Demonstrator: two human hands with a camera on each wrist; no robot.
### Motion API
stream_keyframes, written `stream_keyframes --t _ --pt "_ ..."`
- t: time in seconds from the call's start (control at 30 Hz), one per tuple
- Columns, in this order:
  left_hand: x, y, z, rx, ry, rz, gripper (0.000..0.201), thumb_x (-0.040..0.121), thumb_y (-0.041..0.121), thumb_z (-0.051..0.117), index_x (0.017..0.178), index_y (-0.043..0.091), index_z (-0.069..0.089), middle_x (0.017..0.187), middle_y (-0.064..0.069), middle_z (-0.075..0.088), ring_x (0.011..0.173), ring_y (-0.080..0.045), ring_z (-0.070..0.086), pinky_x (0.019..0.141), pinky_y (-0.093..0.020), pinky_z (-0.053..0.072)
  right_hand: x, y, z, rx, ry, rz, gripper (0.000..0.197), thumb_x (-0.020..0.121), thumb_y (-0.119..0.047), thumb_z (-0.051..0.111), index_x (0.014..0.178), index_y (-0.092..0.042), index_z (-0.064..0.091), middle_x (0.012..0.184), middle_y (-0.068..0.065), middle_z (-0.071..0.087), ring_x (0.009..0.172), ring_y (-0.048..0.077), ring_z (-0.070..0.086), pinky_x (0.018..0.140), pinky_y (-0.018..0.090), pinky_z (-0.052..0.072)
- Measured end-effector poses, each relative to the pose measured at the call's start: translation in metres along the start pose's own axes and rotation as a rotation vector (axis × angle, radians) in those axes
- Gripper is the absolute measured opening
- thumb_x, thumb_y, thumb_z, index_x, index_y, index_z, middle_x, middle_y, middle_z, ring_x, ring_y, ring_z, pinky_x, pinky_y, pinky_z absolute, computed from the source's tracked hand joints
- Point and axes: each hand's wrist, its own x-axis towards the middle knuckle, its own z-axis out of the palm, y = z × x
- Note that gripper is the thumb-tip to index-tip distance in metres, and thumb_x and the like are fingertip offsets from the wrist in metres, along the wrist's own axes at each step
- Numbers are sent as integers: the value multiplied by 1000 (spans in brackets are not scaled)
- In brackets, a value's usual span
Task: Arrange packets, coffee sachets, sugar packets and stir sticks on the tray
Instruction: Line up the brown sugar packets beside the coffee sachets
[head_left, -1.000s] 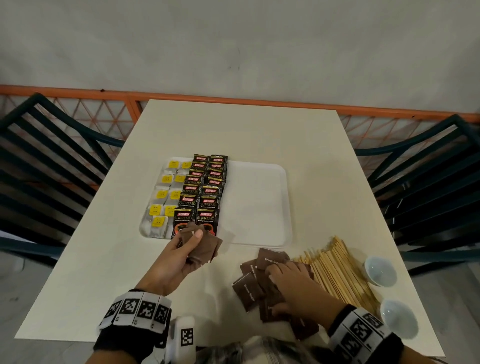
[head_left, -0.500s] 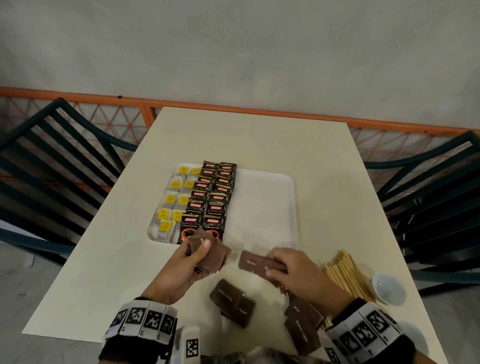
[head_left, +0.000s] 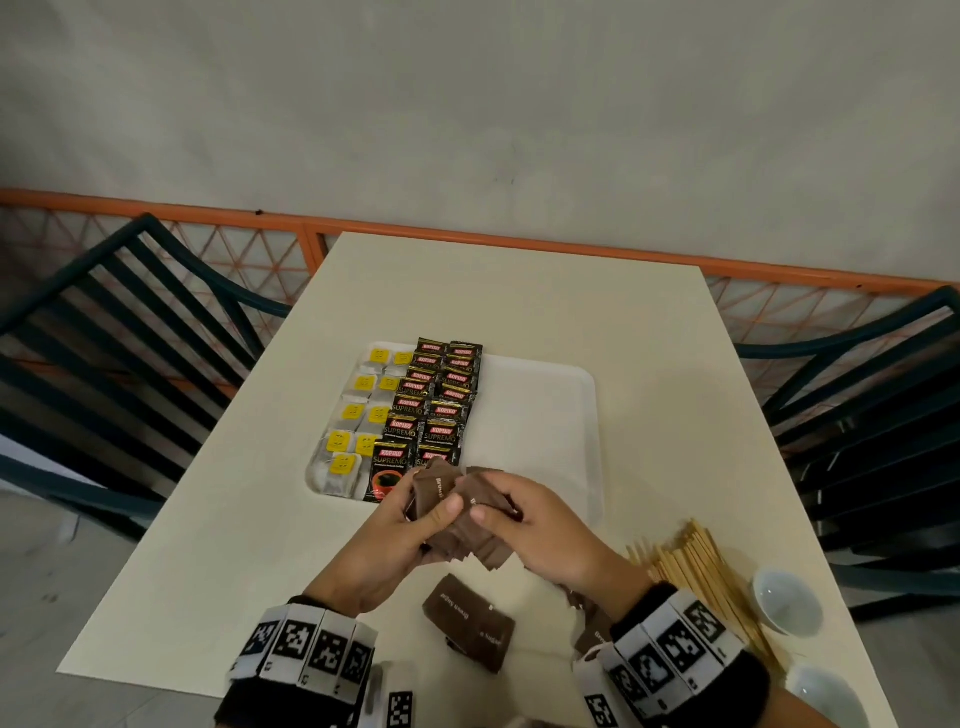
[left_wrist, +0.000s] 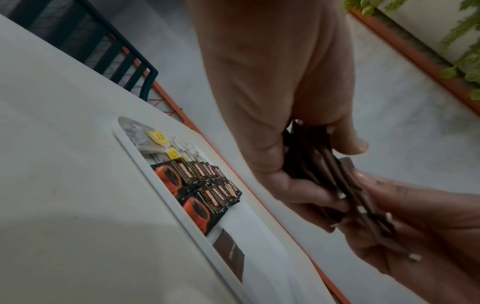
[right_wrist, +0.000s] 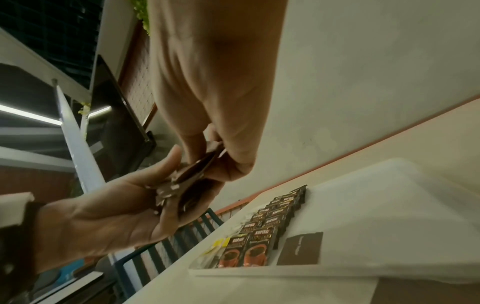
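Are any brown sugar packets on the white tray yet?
Yes, one. A single brown sugar packet lies flat on the white plastic tray beside the black coffee sachets.

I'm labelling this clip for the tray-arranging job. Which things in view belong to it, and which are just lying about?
Part of the job:
white tray
tea bags
coffee sachets
brown sugar packets, held in left hand and right hand
loose sugar packets
stir sticks

Just lying about:
two small white bowls
dark chairs
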Motion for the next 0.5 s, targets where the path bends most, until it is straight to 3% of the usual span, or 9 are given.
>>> stream_keyframes --t 0.03,0.1,0.17,0.27,0.33,0.4,0.5 --pt "-1 -1 0 7 -12 -14 53 67 32 79 113 24 54 94 -2 72 85 -19 71 65 -30 56 0 1 4 -46 3 -7 36 94 -17 51 130 -17 52 117 7 54 110 16 53 97 17 42" --pt "-4 -6 1 19 -12 -35 54 68 20 78 114 21 52 93 -3 72 83 -20 71 65 -29 56 -1 0 12 -111 -20 2 42 98 -18 41 139 -20 39 115 3 41 111 11 44 93 2 31" --pt "-6 -10 -1 28 4 -47 49 70 9 69 115 17 51 90 -5 73 79 -20 71 63 -29 56 0 0 19 -94 -87 30 43 100 -19 34 143 -20 32 109 -1 36 110 8 40 91 -1 29" --pt "-8 -14 -12 10 90 -43 48 74 2 70 117 14 52 93 -11 72 79 -22 70 65 -32 56 10 8 15 -41 -94 51 38 100 -24 34 136 -21 44 112 0 43 112 9 43 92 6 31" --pt "-10 -15 -20 -17 163 -40 41 77 0 68 114 12 54 99 -14 70 80 -21 70 66 -32 56 22 21 8 -147 6 60 31 98 -24 41 126 -21 54 117 4 50 105 8 47 88 7 34" --pt "-13 -16 -27 -37 223 -31 35 82 -1 61 113 13 54 102 -14 69 79 -18 70 63 -30 55 35 37 3 -269 112 133 28 95 -20 47 121 -20 56 117 4 52 97 9 50 92 17 40" --pt "-18 -18 -35 -50 289 -26 33 84 1 59 113 15 55 99 -10 69 80 -17 70 60 -25 55 51 58 0 -391 162 220 36 92 -20 52 128 -16 50 124 6 48 116 22 47 104 30 37"
